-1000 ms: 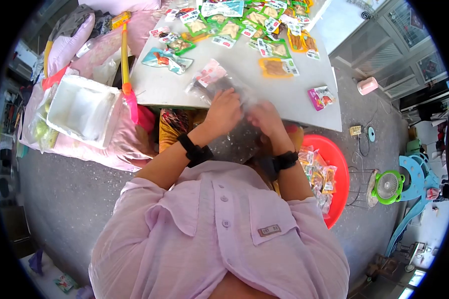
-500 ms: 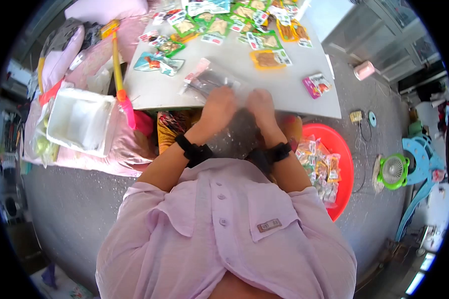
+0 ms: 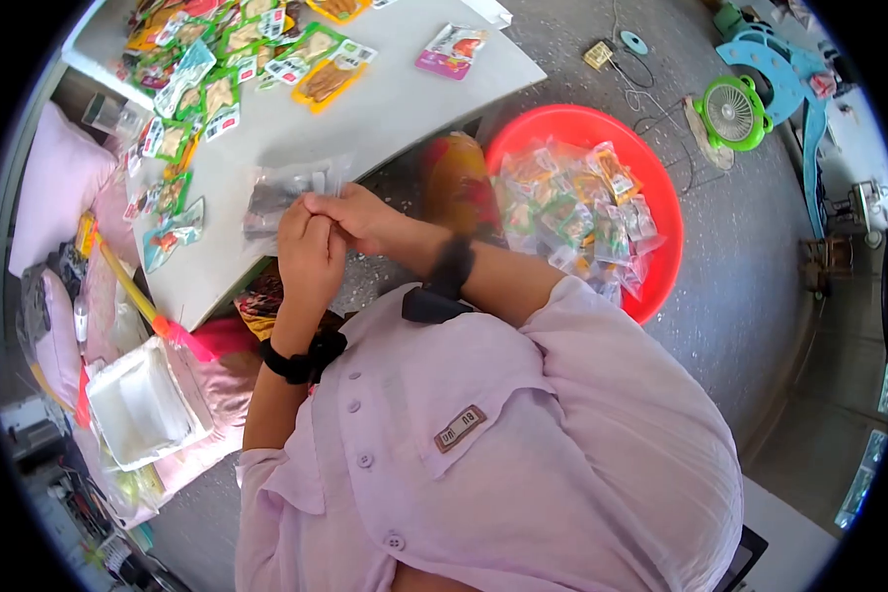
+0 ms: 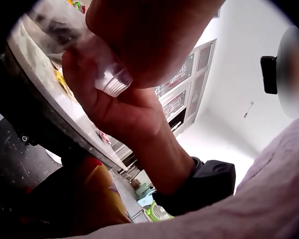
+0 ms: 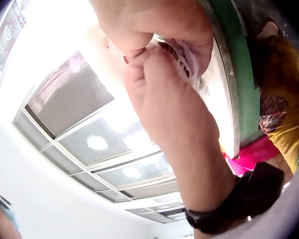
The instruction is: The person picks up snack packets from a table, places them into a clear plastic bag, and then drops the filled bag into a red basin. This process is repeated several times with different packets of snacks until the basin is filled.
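Observation:
A clear plastic bag (image 3: 276,202) with something dark inside lies at the near edge of the table, its far end spread over the top. My left hand (image 3: 309,259) and right hand (image 3: 353,214) meet at its near end, fingers curled and pinching the plastic together. In the left wrist view, crumpled plastic (image 4: 112,82) shows against the palm of the right hand (image 4: 124,117). From the right wrist, a bit of the bag (image 5: 185,56) appears between the two hands, with the left hand (image 5: 174,94) below. The fingers hide the gripped end.
Several colourful food packets (image 3: 222,94) are heaped across the table (image 3: 405,113), with a purple-and-white packet (image 3: 452,51) apart. A red basin (image 3: 666,187) of bagged packets stands on the floor at right. At left are a white foam box (image 3: 199,419) and a yellow-handled tool (image 3: 133,281).
My hands have come together at the near end of the bag; before, they were slightly apart. The head view has turned, so the table now sits further left and the red basin shows more fully.

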Action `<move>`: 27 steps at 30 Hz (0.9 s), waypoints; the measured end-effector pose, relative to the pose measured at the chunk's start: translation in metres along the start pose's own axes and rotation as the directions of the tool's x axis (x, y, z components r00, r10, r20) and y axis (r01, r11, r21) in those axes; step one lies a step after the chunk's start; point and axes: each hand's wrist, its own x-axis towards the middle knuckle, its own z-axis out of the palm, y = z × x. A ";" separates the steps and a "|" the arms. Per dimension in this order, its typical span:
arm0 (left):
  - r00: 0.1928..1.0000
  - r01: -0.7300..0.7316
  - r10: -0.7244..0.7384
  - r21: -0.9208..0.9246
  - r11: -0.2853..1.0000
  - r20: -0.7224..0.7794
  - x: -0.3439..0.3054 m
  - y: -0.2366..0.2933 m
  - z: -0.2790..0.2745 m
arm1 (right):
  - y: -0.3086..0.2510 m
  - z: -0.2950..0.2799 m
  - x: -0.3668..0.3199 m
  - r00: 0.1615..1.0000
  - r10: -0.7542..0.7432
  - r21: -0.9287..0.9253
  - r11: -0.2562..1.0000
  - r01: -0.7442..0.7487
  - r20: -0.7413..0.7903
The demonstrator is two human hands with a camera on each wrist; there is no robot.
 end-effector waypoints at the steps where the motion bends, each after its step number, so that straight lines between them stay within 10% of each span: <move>1: 1.000 -0.023 0.023 0.008 1.000 -0.004 0.000 0.002 0.001 | 0.007 -0.006 0.004 0.999 -0.041 0.093 0.995 0.042 -0.011; 4: 0.995 -0.096 0.096 0.028 0.995 0.019 0.004 0.012 0.008 | -0.001 -0.002 -0.007 0.958 -0.100 0.118 0.984 0.136 -0.269; 12: 0.978 -0.204 0.198 -0.133 0.970 -0.060 0.003 0.022 0.006 | -0.038 -0.055 -0.051 0.877 -0.380 -0.285 0.911 0.299 -0.295; 14: 0.983 -0.162 0.149 -0.132 0.978 -0.104 0.001 0.014 0.001 | -0.067 -0.087 -0.080 0.676 -0.735 -0.912 0.316 0.261 -0.061; 16: 0.990 -0.103 0.090 -0.121 0.987 -0.113 -0.005 0.000 0.000 | -0.101 -0.119 -0.111 0.545 -0.817 -0.934 -0.321 -0.160 0.187; 17: 0.993 -0.068 0.055 -0.117 0.991 -0.107 -0.010 -0.006 0.001 | -0.123 -0.116 -0.132 0.620 -0.784 -0.941 -0.190 -0.281 -0.027; 18: 0.995 -0.034 0.022 -0.113 0.993 -0.101 -0.014 -0.012 0.002 | -0.136 -0.133 -0.146 0.539 -0.834 -0.898 -0.320 -0.302 0.116; 20: 0.997 0.015 -0.024 -0.112 0.994 -0.077 -0.025 -0.023 0.004 | -0.139 -0.198 -0.164 0.440 -0.870 -0.955 0.285 0.082 -0.222; 22: 0.995 0.071 -0.079 -0.124 0.990 -0.063 -0.036 -0.033 0.007 | -0.141 -0.237 -0.190 0.410 -0.718 -0.430 0.678 0.596 -0.563; 24: 0.992 0.109 -0.115 -0.102 0.989 -0.054 -0.044 -0.042 0.008 | -0.119 -0.269 -0.200 0.115 -0.968 -0.974 0.227 0.007 -0.224; 27: 0.986 0.155 -0.158 -0.067 0.986 -0.050 -0.056 -0.052 0.006 | -0.067 -0.383 -0.222 0.267 -0.937 -0.910 0.103 -0.403 -0.224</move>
